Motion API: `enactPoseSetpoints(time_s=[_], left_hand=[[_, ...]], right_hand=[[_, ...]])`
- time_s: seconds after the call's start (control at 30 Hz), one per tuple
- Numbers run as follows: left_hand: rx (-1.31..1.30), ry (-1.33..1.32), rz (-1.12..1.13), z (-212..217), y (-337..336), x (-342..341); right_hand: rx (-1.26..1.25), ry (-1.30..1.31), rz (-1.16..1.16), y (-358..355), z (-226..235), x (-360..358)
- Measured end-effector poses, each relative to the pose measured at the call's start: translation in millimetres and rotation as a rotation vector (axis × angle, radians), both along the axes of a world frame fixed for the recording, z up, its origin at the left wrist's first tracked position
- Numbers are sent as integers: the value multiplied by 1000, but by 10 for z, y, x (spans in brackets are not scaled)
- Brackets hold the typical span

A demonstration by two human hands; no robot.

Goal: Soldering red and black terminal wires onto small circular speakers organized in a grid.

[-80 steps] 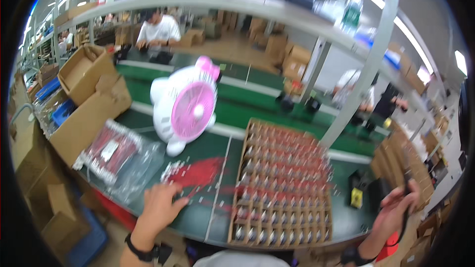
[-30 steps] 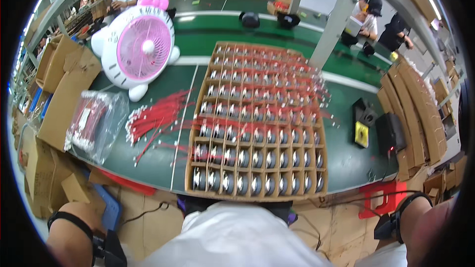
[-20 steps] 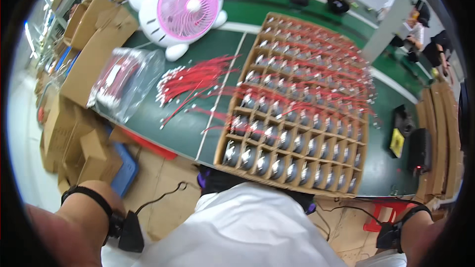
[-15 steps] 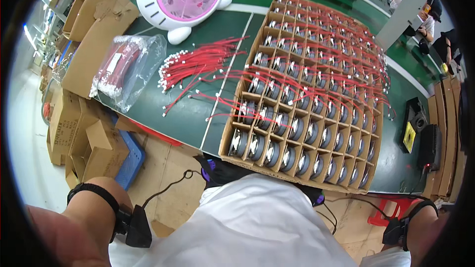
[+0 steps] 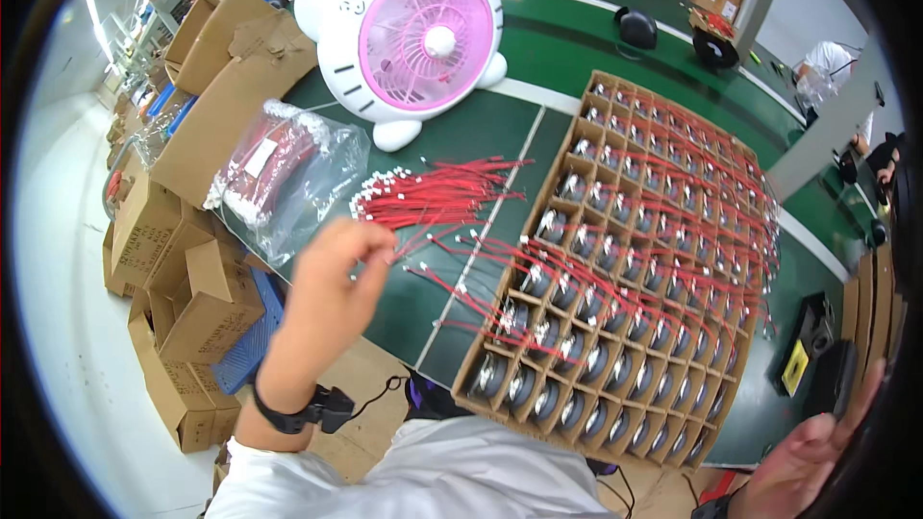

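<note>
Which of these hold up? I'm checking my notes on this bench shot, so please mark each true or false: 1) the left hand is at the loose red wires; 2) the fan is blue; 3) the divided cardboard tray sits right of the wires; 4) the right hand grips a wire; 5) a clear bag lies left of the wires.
1) True: the left hand has its fingers at the red wires.
2) False: the fan is white and pink.
3) True: the cardboard tray lies right of them.
4) False: the right hand is open and holds nothing.
5) True: the clear bag lies there.
</note>
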State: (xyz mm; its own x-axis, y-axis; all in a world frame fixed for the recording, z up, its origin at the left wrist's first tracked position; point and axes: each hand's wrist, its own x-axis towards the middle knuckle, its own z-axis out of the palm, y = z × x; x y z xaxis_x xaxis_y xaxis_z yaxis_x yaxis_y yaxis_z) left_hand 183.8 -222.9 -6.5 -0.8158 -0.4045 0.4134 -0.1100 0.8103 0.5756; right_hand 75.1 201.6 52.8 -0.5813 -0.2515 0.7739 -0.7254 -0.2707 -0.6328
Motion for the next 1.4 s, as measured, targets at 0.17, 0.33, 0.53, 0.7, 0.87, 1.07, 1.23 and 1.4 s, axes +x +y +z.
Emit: enactPoseSetpoints(time_s=[0.17, 0.33, 0.53, 0.7, 0.87, 1.07, 1.23, 1.4], left_hand=[[-127, -285, 183, -486, -273, 11], [320, -306, 193, -115, -423, -23], [712, -275, 199, 153, -581, -120], [779, -273, 273, 137, -452, 4], [1184, -55, 125, 86, -427, 103], [1320, 133, -180, 1, 284, 146], [1405, 32, -516, 120, 957, 9], [1355, -332, -593, 154, 1128, -110]], right_hand=[[72, -129, -316, -36, -388, 17], [129, -129, -415, -117, -478, -48], [85, -246, -390, -150, -618, 37], [94, -259, -376, -110, -785, 309], [95, -280, -303, -209, -772, 498], [95, -348, -243, -468, -832, 695], [224, -248, -147, -339, -999, 750], [168, -495, -36, -203, -971, 691]])
